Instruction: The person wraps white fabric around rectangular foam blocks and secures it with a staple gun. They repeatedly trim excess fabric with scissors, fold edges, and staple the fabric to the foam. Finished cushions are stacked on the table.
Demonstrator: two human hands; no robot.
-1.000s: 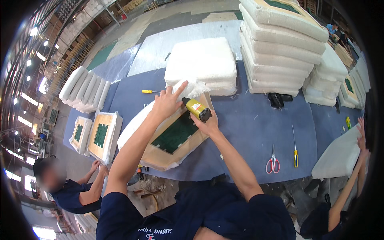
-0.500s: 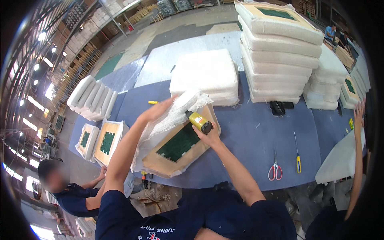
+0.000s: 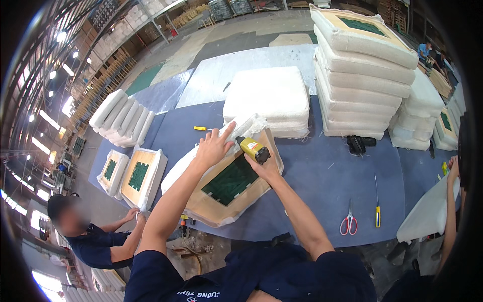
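Half a second ago the white woven cloth point(image 3: 251, 122) stood raised in a loose flap; now it lies lower over the far edge of the pale wooden panel with a dark green centre point(image 3: 204, 210), so that edge is covered just beside the tool's nose. The left hand point(image 3: 214, 148), blurred then, now rests on the cloth with its fingers spread wide, gripping nothing visible. The right hand point(image 3: 269, 168) has its fingers wrapped around a yellow-green and black handheld tool point(image 3: 253, 149). The panel lies green side up at the near edge of the blue-covered counter point(image 3: 327, 186), between the forearms. Counted on the counter: one pair of red-and-white-handled scissors point(image 3: 348, 226), two slim yellow-handled tools point(image 3: 378, 217), one black tool point(image 3: 358, 144), two smaller green-centred panels point(image 3: 132, 176) at left, and one tall stack of white padded cushions point(image 3: 365, 85), whose layers I cannot count surely.
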